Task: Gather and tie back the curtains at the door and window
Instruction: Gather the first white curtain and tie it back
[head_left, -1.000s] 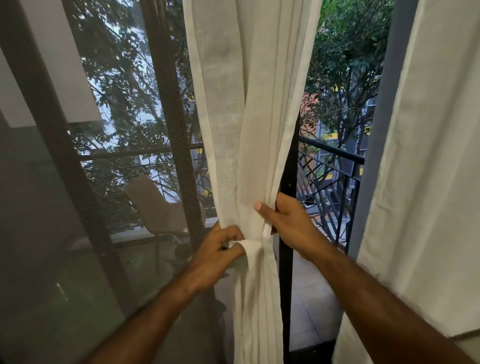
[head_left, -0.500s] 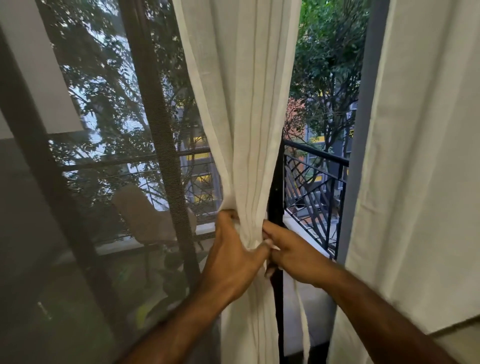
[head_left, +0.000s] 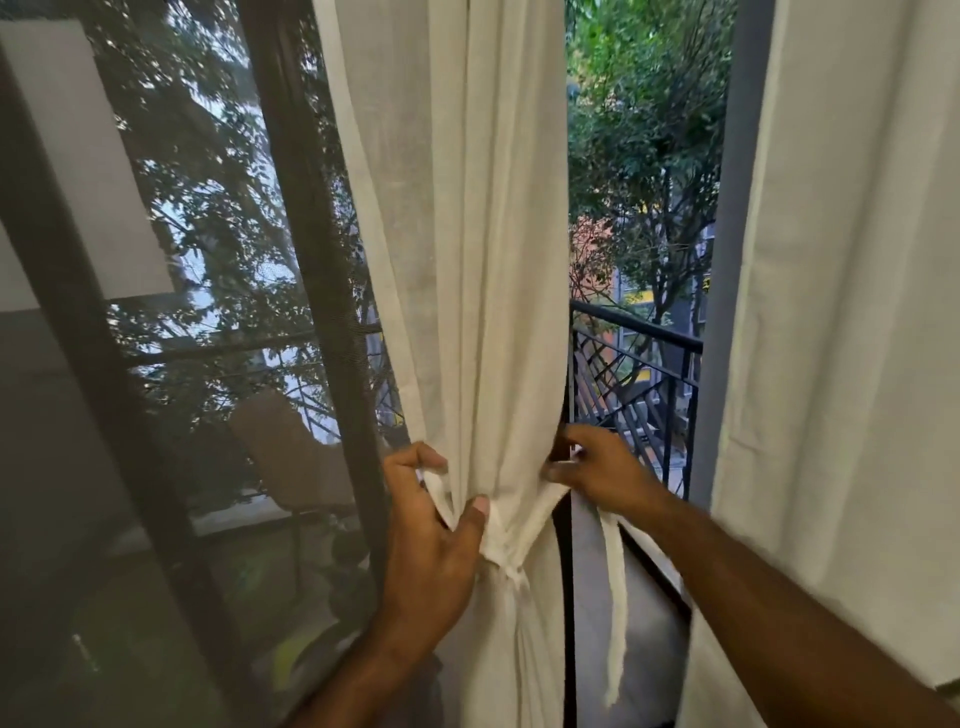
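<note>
A cream sheer curtain (head_left: 467, 234) hangs in the middle of the view, bunched narrow at waist height. A cream fabric tie strip (head_left: 524, 512) wraps around the bunch there. My left hand (head_left: 431, 535) grips the strip's left end, thumb pressed on the wrap. My right hand (head_left: 602, 470) pinches the strip's right part beside the curtain's right edge, and a loose tail (head_left: 615, 597) hangs below it. A second cream curtain (head_left: 852, 312) hangs loose at the right.
A dark mesh screen door (head_left: 182, 364) with black frame bars fills the left. Behind it stands a balcony chair (head_left: 291, 457). A black balcony railing (head_left: 639, 374) and trees show through the gap. A grey door frame (head_left: 722, 260) runs between gap and right curtain.
My hands have pulled apart from the middle of the bunch, each drawing an end of the tie strip outward. The strip now lies tighter around the curtain, with a tail hanging at the right.
</note>
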